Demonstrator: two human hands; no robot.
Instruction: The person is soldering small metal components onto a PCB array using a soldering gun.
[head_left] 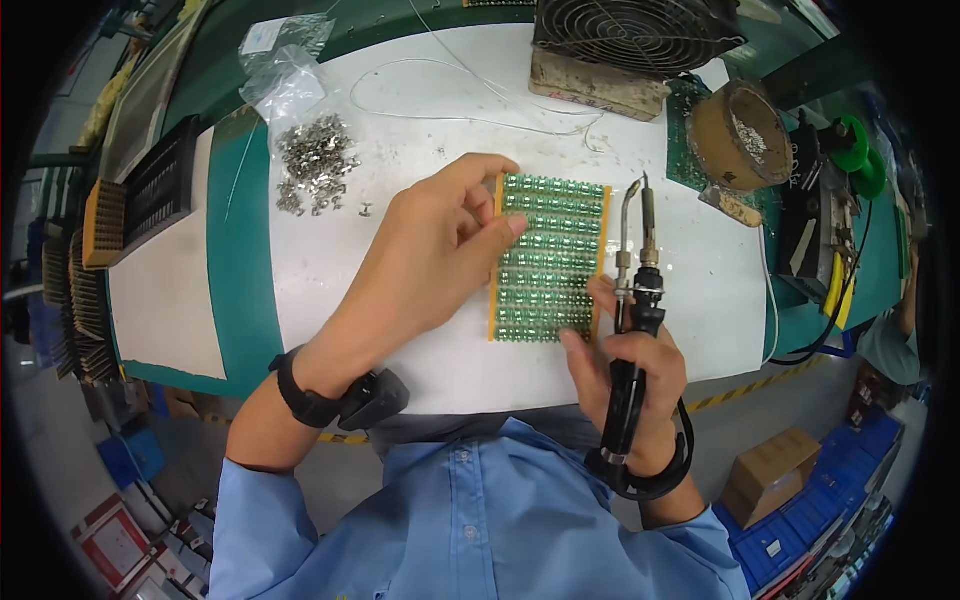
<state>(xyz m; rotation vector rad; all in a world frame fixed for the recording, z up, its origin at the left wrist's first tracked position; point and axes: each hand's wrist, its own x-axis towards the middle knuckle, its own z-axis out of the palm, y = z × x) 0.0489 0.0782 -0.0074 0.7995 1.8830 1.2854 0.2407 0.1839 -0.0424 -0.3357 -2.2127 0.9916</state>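
Note:
A green circuit board panel (550, 250) with rows of small shiny parts and yellow side strips is in front of me. My left hand (450, 230) pinches its upper left edge, thumb on top. A black soldering iron (630, 370) with a metal feed tube beside its tip lies in my right hand (650, 375), tip pointing away from me. The fingers of that hand also reach the panel's lower right edge. To the left of my left hand sits a pile of small metal parts (315, 160), with one part (365, 210) lying apart from it.
A clear plastic bag (285, 80) lies behind the pile. Thin wire (450, 120) loops across the white sheet. A black fan (635, 35) stands at the back, a brown round pot (740, 135) and a green spool (855, 155) at right. Black racks (160, 190) stand at left.

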